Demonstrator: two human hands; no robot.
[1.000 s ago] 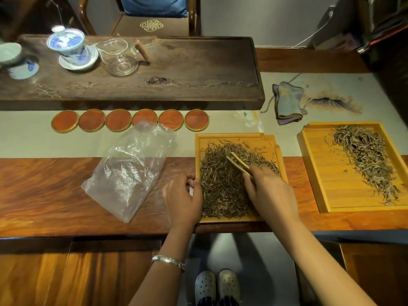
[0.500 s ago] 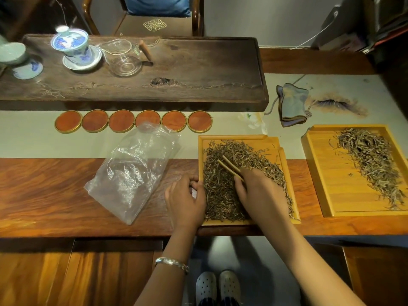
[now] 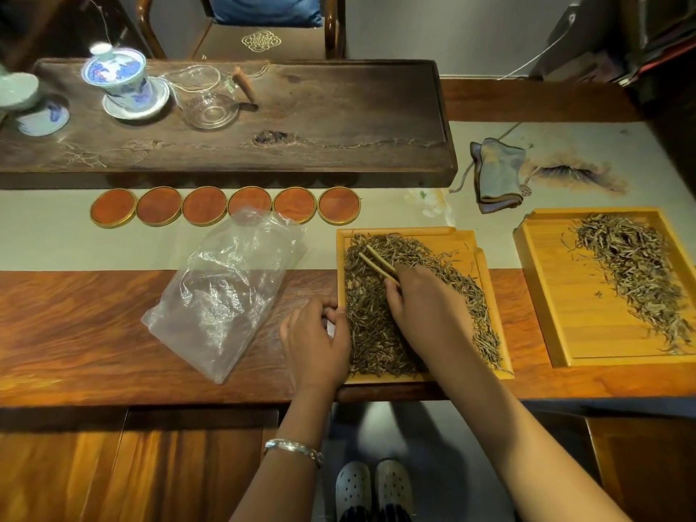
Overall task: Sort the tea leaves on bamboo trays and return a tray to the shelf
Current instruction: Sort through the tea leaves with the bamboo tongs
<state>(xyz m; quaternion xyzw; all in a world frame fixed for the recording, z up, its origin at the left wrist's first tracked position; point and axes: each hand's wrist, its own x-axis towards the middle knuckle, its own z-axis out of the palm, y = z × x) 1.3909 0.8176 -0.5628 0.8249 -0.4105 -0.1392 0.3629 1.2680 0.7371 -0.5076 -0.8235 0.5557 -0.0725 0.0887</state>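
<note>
Right hand (image 3: 425, 307) pinching tweezers (image 3: 378, 262) over tea (image 3: 371, 333); left hand (image 3: 318, 342) curled, steadying tray (image 3: 467, 241) edge. Best working small clusters, lifting lightly, keeping tray pinned.

Wooden table (image 3: 75, 333), chair (image 3: 263, 39) behind

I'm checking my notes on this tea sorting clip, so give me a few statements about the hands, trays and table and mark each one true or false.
1. The right hand holds bamboo tweezers over the near tray. True.
2. The left hand lifts the plastic bag. False: it rests at the near tray's left edge.
3. Six round coasters sit in a row. True.
4. The far tray is empty. False: it holds tea leaves.
</note>
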